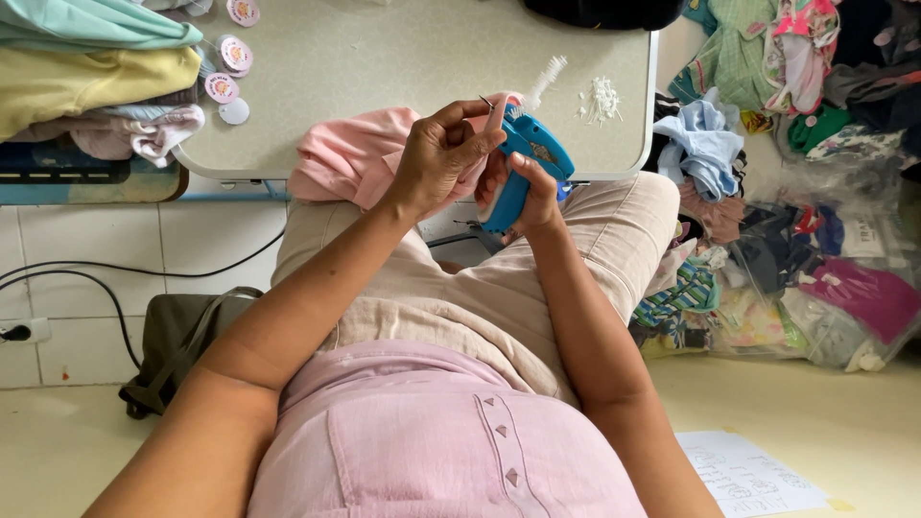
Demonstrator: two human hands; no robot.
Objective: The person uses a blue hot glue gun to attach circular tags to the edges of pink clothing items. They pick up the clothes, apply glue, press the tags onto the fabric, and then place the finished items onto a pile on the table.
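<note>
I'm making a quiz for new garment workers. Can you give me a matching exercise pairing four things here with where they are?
1. blue tagging gun
2. pink garment
3. round tags
4. paper sheet

a. on the floor, lower right
b. draped over the table edge
c. in the right hand
d. on the table beside folded clothes

Pairs: 1-c, 2-b, 3-d, 4-a
</note>
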